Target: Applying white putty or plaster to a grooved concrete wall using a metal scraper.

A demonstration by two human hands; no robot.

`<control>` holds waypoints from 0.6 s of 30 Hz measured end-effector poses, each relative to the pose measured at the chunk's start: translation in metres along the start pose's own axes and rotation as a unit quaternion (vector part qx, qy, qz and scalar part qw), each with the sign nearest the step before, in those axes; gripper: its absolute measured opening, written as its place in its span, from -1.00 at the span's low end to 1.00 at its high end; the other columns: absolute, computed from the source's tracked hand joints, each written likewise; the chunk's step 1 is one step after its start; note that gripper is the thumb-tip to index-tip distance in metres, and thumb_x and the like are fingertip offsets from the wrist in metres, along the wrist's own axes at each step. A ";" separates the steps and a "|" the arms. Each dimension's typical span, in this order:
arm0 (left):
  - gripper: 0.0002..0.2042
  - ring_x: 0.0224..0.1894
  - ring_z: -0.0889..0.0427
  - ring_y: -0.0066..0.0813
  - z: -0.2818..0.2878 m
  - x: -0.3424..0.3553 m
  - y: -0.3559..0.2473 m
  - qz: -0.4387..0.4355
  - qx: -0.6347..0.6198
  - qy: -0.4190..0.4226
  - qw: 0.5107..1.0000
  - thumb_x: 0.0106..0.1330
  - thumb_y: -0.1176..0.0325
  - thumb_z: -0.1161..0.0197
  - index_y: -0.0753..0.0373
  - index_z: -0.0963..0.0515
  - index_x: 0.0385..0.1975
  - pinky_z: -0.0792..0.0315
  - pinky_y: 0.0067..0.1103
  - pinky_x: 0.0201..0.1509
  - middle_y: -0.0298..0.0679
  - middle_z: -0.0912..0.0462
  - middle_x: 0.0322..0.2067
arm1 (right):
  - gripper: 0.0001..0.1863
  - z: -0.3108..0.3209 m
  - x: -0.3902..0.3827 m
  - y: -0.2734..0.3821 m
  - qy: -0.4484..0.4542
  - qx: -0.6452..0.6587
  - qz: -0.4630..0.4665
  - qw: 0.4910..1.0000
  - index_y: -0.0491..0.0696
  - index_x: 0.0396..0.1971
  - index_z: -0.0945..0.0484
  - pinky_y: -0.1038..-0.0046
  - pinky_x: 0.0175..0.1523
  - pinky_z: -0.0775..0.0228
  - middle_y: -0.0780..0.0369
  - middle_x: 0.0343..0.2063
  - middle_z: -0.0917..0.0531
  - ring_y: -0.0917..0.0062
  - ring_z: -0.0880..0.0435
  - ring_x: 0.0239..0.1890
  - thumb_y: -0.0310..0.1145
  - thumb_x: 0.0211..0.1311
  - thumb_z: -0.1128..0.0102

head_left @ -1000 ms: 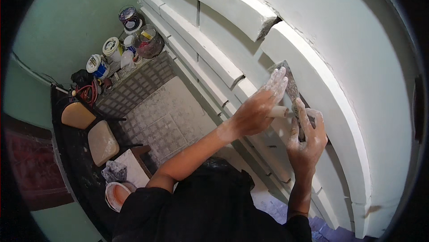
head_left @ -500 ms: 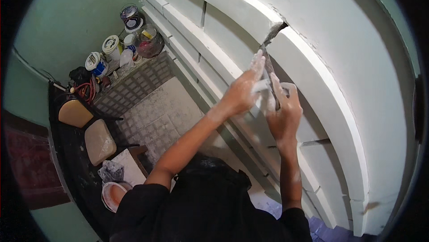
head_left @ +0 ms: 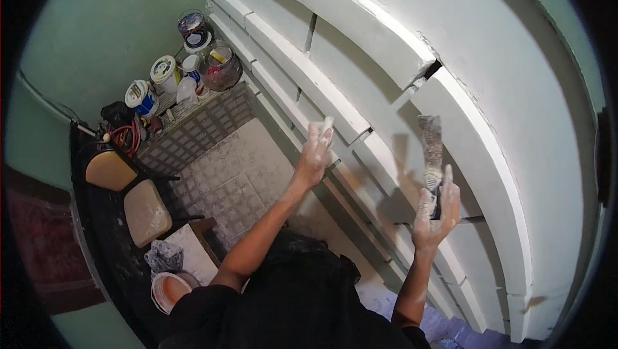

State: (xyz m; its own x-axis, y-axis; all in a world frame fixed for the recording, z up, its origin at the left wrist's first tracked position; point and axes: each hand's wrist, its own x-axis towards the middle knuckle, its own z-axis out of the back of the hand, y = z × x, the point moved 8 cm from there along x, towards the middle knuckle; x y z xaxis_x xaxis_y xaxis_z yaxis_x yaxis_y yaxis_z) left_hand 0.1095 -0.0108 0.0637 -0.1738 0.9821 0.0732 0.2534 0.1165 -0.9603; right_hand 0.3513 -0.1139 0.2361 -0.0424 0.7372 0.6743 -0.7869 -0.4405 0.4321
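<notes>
My right hand (head_left: 436, 210), dusted white, is closed round the dark handle of a putty knife (head_left: 431, 140). Its flat, dirty blade points up and away, in front of the recess between white mouldings. Beyond the blade tip, a gap (head_left: 435, 69) splits the large curved white moulding (head_left: 479, 136). To the left, my left hand (head_left: 314, 156) hovers apart from it near the stepped white mouldings (head_left: 296, 53), with white-coated fingers bent together. Something small and white (head_left: 328, 122) shows at the fingertips; whether it is a piece of plaster or a coated finger is unclear.
Paint buckets (head_left: 164, 72) and a clear round tub (head_left: 220, 69) crowd a ledge at the far left. Below them are a chair (head_left: 145, 214), a grey plastic bag (head_left: 164, 255) and a bucket with an orange inside (head_left: 170, 291). The floor (head_left: 238, 175) is dusty tile.
My hands have separated. The right drew the putty knife down and right, away from the gap, where its blade had been; the left moved left and slightly down.
</notes>
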 end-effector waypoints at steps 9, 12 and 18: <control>-0.81 -0.42 -0.49 -0.55 -0.096 0.044 -0.102 -0.251 0.145 0.031 0.957 0.49 0.28 -0.10 0.25 -0.45 -0.08 -0.40 -0.61 -0.45 -0.17 -0.54 -0.38 | -0.39 -0.023 -0.054 0.012 -0.100 -0.081 -0.020 0.991 -0.41 0.20 -0.39 0.25 0.01 -0.44 -0.05 -0.17 -0.62 0.16 -0.62 -0.17 -0.39 0.20 -0.24; -0.86 -0.39 -0.58 -0.42 -0.114 0.060 -0.118 -0.400 0.165 0.009 0.902 0.43 0.36 -0.19 0.25 -0.53 -0.13 -0.50 -0.50 -0.40 -0.10 -0.60 -0.36 | -0.40 -0.040 -0.078 0.003 -0.070 0.005 -0.145 0.987 -0.41 0.18 -0.40 0.24 0.01 -0.45 -0.06 -0.18 -0.63 0.15 -0.62 -0.18 -0.38 0.20 -0.25; -0.79 -0.50 -0.54 -0.31 -0.069 0.100 -0.145 -0.386 0.206 -0.120 0.891 0.49 0.29 -0.10 0.26 -0.56 -0.32 -0.46 -0.40 -0.41 -0.18 -0.55 -0.52 | -0.45 -0.034 -0.101 0.004 -0.060 -0.010 -0.145 0.988 -0.39 0.17 -0.43 0.25 -0.11 -0.45 -0.03 -0.27 -0.63 0.21 -0.60 -0.29 -0.39 0.25 -0.24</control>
State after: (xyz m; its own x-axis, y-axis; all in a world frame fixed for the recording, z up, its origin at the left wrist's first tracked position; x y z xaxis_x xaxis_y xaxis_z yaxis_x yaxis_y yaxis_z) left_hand 0.1212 0.0805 0.2286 -0.3562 0.5663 0.7433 -0.3931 0.6308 -0.6690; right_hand 0.3320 -0.1729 0.1492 0.2584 0.7646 0.5905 -0.7669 -0.2093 0.6067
